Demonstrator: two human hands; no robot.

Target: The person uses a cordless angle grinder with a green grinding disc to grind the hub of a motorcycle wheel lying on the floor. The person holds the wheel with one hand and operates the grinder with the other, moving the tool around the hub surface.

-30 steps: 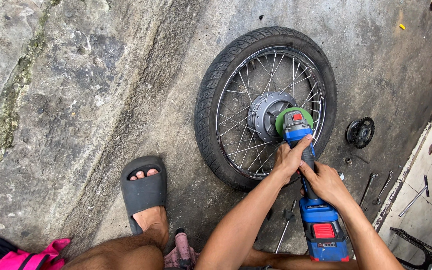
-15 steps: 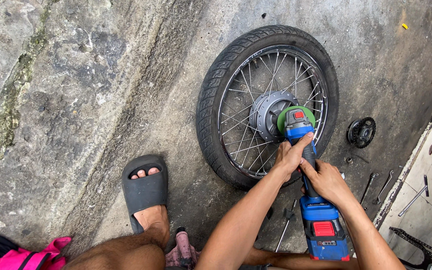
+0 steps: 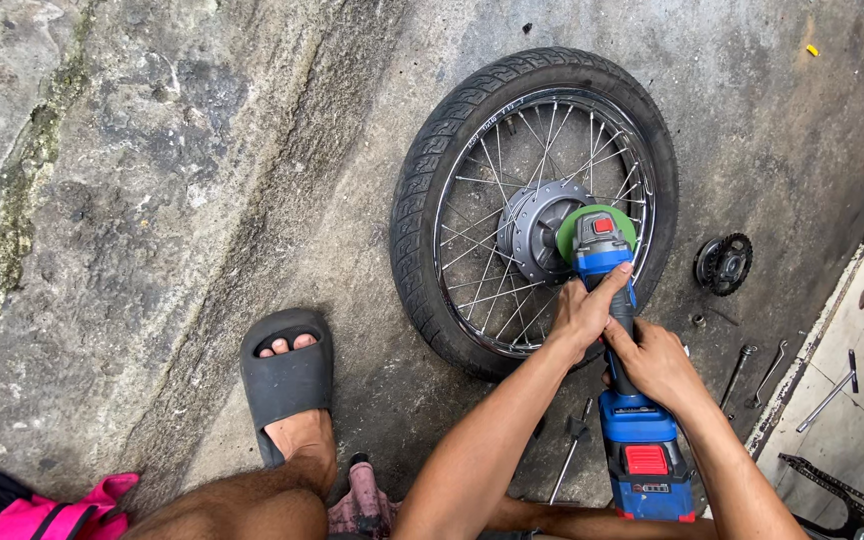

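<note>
Both hands [image 3: 617,335] grip blue grinder [image 3: 620,360] w/ disc on wheel hub [image 3: 532,225]

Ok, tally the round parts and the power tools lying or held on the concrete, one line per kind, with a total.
Spoked wheel with tyre: 1
Black sprocket: 1
Blue cordless grinder, held by left hand and right hand, its green disc at the wheel's hub: 1
Total: 3

Both hands [image 3: 620,335] grip blue grinder [image 3: 624,390] at wheel [image 3: 532,205] hub.
</note>
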